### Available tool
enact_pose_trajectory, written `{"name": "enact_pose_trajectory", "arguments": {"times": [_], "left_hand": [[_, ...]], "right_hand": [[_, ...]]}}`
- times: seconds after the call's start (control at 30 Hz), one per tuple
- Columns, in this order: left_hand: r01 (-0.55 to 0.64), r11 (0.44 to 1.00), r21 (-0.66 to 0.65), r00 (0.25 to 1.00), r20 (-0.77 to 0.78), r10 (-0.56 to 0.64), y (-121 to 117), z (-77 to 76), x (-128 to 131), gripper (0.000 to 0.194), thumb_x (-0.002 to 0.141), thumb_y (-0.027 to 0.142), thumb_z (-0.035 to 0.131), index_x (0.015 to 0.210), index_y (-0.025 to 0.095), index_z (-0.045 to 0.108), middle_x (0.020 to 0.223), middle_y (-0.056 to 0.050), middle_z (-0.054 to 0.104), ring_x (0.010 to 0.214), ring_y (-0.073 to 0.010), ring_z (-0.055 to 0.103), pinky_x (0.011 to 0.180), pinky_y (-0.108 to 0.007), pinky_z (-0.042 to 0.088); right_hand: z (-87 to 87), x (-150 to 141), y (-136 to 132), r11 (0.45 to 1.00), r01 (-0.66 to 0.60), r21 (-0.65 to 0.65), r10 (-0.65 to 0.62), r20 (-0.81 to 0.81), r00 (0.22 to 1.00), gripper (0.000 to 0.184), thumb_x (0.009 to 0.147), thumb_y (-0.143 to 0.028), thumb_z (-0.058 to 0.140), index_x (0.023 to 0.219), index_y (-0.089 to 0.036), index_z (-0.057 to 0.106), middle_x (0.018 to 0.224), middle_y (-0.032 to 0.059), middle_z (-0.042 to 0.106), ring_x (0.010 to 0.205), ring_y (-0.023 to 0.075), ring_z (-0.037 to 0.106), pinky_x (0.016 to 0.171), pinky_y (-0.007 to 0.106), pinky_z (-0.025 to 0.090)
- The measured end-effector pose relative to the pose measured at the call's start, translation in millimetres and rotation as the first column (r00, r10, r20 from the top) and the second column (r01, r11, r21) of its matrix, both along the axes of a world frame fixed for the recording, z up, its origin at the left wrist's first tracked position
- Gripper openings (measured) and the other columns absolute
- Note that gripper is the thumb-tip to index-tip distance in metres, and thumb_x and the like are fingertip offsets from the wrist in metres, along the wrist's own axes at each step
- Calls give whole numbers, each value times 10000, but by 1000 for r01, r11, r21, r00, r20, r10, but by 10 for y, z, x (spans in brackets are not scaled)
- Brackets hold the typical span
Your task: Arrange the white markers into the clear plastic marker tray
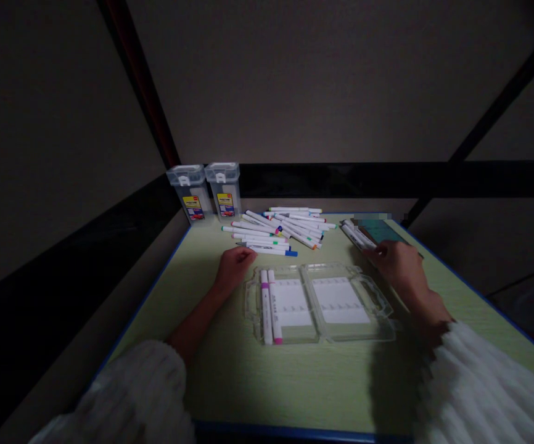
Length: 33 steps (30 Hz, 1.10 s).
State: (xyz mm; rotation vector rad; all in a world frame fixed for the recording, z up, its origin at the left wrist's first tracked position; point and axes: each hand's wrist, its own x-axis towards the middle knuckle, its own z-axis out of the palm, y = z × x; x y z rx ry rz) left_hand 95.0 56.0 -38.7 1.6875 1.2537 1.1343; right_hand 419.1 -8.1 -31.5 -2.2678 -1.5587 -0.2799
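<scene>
Case of clear hinged plastic (341, 333) lies open flat on pale-green blue-edged bench (267, 388), prob. for easy access, w/ two white pink/purple-marked markers (267, 311) in its L half. L hand (235, 269), fingers bent, by loose pile of white colour-tipped markers (299, 233); R hand (401, 266), curled, at slim white pens (357, 237) beside flat teal panel (382, 230). Can't tell if either pinches anything.
</scene>
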Motion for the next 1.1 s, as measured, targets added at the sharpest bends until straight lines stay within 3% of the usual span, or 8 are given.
{"name": "enact_pose_trajectory", "arguments": {"times": [0.1, 0.2, 0.3, 0.37, 0.53, 0.67, 0.8, 1.1], "left_hand": [[-76, 997, -4, 997, 21, 76, 35, -10, -25, 139, 628, 226, 531, 710, 123, 576, 646, -1, 582, 586, -103, 524, 558, -209, 393], [-158, 987, -8, 986, 58, 158, 71, -30, -42, 143, 611, 168, 533, 750, 133, 529, 743, -14, 578, 615, -97, 517, 567, -206, 392], [-182, 983, -13, 979, 89, 183, 94, -50, -42, 161, 604, 123, 522, 758, 140, 481, 794, -23, 559, 660, -95, 520, 614, -213, 404], [-194, 981, -15, 976, 95, 194, 105, -65, -35, 165, 605, 97, 504, 756, 143, 458, 794, -24, 548, 675, -96, 519, 639, -221, 410], [-214, 977, -4, 974, 74, 213, 127, -104, -18, 223, 575, 22, 466, 751, 153, 431, 799, -22, 544, 745, -109, 524, 689, -240, 422], [-191, 982, -12, 981, 23, 191, 111, -104, -14, 233, 591, 26, 475, 775, 159, 421, 853, -42, 565, 826, -134, 537, 717, -259, 426], [-185, 982, -27, 983, -14, 185, 82, -65, -6, 233, 604, 32, 482, 785, 163, 416, 858, -51, 581, 809, -140, 556, 703, -265, 437], [-175, 983, -58, 983, 44, 178, 72, -46, 18, 250, 575, 21, 506, 774, 161, 444, 825, -44, 592, 792, -135, 576, 700, -260, 459]], "right_hand": [[102, -172, -15, 979, -133, 155, 133, 8, 991, 231, 754, -336, 485, 729, -140, 605, 660, 97, 599, 565, 196, 528, 512, 275, 338], [202, -478, -41, 917, -289, 274, 304, -14, 953, 202, 772, -280, 452, 796, -129, 584, 741, 97, 580, 558, 163, 510, 548, 273, 375], [228, -804, -64, 840, -466, 279, 511, -119, 851, 204, 794, -261, 421, 901, -130, 535, 795, 85, 576, 600, 155, 528, 572, 262, 407], [195, -967, -69, 821, -522, 234, 566, -208, 797, 199, 808, -264, 404, 936, -143, 495, 824, 86, 584, 692, 180, 551, 620, 278, 424], [57, -1125, -49, 796, -595, 112, 597, -307, 741, 263, 824, -328, 386, 1014, -149, 413, 1021, 135, 558, 926, 238, 526, 785, 352, 403], [3, -1134, -27, 778, -626, 58, 610, -310, 729, 273, 843, -374, 336, 986, -152, 402, 1012, 135, 565, 926, 247, 523, 838, 403, 362], [-29, -1146, -11, 764, -644, 21, 622, -284, 729, 296, 848, -412, 317, 975, -158, 402, 1012, 130, 577, 949, 252, 520, 927, 471, 251], [-35, -1164, -22, 748, -663, 25, 632, -333, 700, 337, 832, -433, 356, 1030, -164, 398, 1068, 121, 564, 1008, 247, 503, 981, 482, 162]]}}
